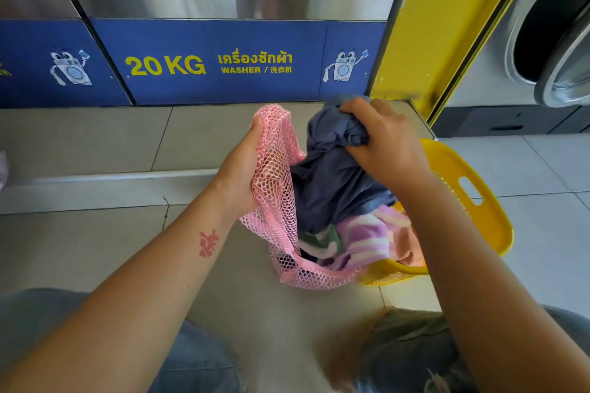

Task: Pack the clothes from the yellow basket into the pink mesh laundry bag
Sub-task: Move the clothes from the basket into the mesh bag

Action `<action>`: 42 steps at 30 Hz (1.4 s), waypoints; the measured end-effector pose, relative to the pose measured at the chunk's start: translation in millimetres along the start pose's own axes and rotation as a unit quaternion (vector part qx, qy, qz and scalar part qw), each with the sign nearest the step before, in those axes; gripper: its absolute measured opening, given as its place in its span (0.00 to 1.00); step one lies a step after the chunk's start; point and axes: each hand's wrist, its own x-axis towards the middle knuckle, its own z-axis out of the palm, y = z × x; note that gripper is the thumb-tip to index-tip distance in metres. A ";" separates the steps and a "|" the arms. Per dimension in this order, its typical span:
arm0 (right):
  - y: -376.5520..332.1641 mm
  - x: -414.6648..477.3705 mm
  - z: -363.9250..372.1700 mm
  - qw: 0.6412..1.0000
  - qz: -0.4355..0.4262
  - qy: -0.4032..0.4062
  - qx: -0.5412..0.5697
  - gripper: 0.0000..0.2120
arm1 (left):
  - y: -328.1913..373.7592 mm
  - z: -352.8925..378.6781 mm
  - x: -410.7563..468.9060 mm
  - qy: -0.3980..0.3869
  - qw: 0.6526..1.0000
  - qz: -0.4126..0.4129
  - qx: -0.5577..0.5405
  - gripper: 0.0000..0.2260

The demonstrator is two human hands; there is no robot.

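We start with the pink mesh laundry bag [275, 201], which sits at the middle of the view, low over the beige floor tiles [95, 233]. Our left hand [244, 166] has its fingers curled round a bunch of mesh at the bag's rim and holds that side up, while the lower part of the bag sags to the floor, right against the yellow basket [479, 204]. The bag's mouth gapes toward the basket.

Our right hand [384, 147] clutches a dark blue garment [332, 185] by a bunched handful at its top. The cloth hangs down between the raised mesh and the basket. We cannot tell whether its lower end lies in the bag or in the basket.

Below it lie a purple-and-white striped cloth [370, 239], a green-and-white piece [324, 241] and an orange piece [412, 249], piled where bag and basket meet.

A red mark [208, 243] shows on the left forearm, and 2 knees in jeans [198, 360] frame the bottom edge.

Behind stands a steel washer with a blue panel [223, 64] reading "20 KG WASHER". A yellow pillar [424, 25] rises to its right, and 1 more machine's round door [558, 48] shows at the far right.
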 end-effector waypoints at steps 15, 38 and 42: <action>26.8 -59.0 66.6 0.964 0.203 -0.124 0.121 0.30 | 2.2 -4.3 -6.3 0.009 1.000 0.012 0.012 0.29; 23.3 -14.2 13.2 0.969 0.179 -0.140 -0.099 0.23 | -2.6 -1.6 0.5 0.007 0.998 0.004 0.059 0.31; -7.8 7.4 5.1 0.983 0.084 -0.112 -0.121 0.22 | -2.1 0.3 -1.0 0.000 0.999 0.006 0.043 0.31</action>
